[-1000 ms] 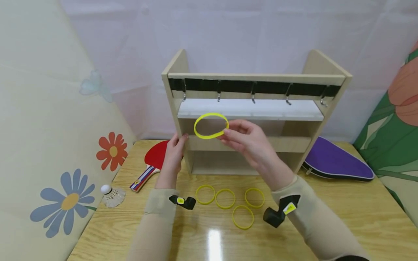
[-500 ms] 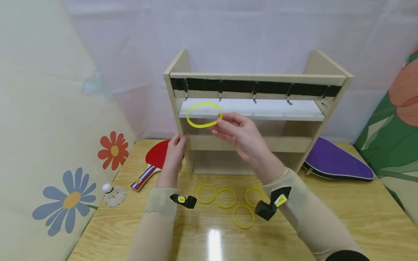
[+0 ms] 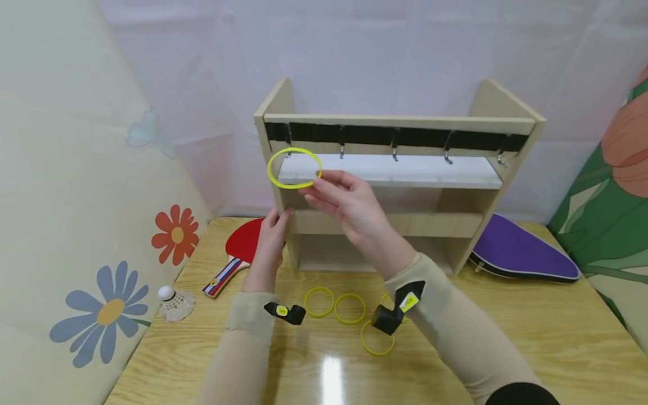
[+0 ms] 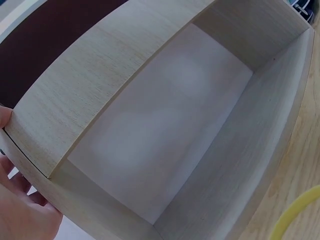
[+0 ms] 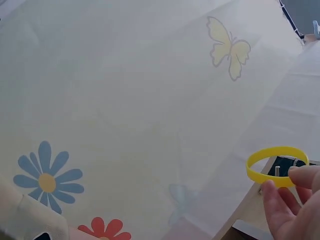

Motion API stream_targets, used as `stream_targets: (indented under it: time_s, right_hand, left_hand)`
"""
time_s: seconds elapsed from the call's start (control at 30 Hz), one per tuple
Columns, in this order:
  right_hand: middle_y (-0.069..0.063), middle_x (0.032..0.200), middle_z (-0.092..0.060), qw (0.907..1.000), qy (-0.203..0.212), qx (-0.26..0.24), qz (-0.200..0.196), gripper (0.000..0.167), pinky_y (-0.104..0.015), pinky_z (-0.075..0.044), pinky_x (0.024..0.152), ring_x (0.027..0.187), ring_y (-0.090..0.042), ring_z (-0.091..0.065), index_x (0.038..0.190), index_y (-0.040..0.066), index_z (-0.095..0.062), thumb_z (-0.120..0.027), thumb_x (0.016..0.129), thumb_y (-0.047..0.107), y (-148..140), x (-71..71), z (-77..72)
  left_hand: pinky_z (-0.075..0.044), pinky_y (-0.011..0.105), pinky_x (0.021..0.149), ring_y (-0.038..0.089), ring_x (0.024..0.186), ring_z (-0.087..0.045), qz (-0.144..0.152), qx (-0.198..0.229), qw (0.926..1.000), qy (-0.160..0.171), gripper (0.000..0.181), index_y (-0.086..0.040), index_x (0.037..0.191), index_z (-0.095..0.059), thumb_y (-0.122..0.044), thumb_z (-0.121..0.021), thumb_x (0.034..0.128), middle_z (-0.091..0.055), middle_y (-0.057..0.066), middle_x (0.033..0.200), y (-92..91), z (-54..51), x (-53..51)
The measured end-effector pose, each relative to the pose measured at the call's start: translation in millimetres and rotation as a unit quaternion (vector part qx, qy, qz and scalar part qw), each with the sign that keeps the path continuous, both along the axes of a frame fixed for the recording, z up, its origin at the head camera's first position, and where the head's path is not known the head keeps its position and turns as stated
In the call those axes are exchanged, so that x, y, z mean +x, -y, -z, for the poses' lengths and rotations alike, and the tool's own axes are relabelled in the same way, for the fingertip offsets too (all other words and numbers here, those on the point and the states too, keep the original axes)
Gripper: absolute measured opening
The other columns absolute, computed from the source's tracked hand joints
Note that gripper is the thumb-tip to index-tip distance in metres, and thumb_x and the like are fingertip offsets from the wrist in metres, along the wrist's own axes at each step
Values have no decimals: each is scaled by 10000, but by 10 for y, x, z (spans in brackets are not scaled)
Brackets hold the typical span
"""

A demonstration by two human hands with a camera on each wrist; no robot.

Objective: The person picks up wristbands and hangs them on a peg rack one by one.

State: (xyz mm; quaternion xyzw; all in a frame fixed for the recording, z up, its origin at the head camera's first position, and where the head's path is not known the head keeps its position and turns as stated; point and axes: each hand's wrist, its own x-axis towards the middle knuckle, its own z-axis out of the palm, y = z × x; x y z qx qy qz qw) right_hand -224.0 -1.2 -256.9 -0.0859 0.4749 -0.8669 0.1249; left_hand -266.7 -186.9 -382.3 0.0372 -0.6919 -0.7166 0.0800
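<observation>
My right hand pinches a yellow silicone wristband by its right side, between thumb and fingers. The band is held in front of the left end of a small wooden shelf unit. Its upper rim overlaps the leftmost metal hook in the head view; whether they touch I cannot tell. Through the loop of the band, a hook shows in the right wrist view. My left hand grips the unit's left side panel, thumb on the inner side and fingers outside.
Several more yellow wristbands lie on the wooden table, some partly behind the right wrist camera. A red table tennis bat and a shuttlecock lie at left, a purple case at right. More hooks line the black strip.
My right hand has carried the wristband left and upward, from before the middle shelf to the leftmost hook. The left hand stays on the side panel.
</observation>
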Motion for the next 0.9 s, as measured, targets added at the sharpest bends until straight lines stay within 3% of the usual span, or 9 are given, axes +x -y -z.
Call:
stream_targets:
  time_s: [0.17,0.3,0.43,0.67,0.9]
  right_hand:
    - [-153,1082,-664,9998,130,-85,158,256,-271,-575,819,870,-184,-720,1187,-38,-578,-616,935,-19,51,-26,16]
    - [-117,996,-661,9992,133,-259,273,124,-254,-582,774,825,-179,-719,1046,16,-604,-601,936,-41,63,-64,21]
    - [-100,957,-660,9988,171,-321,321,113,-246,-584,745,797,-174,-719,986,46,-602,-592,936,-54,75,-101,31]
    - [-109,972,-654,9983,322,-282,387,128,-248,-585,747,782,-178,-719,999,37,-593,-608,922,-63,108,-143,57]
    - [-143,1079,-639,9987,356,-106,357,215,-254,-580,785,827,-183,-717,1137,-10,-581,-624,927,-22,113,-154,99]
  left_hand:
    - [-469,268,869,90,938,-577,37,-7,10000,-30,419,-133,1405,-529,-269,-496,1011,-602,-32,1072,-4,11,5]
    - [-454,318,923,133,1001,-559,91,-54,9999,34,423,-152,1419,-517,-274,-484,1015,-581,66,1194,4,5,7]
    - [-447,341,950,145,1024,-554,90,-79,9999,32,433,-162,1434,-506,-276,-476,1018,-563,117,1261,16,-9,12]
    - [-458,335,943,132,1023,-565,115,-95,9999,-2,437,-162,1446,-496,-267,-469,1023,-566,117,1272,19,-11,9]
    - [-482,285,874,118,970,-583,40,-100,9999,-22,426,-158,1422,-521,-265,-480,1012,-588,95,1199,13,0,3]
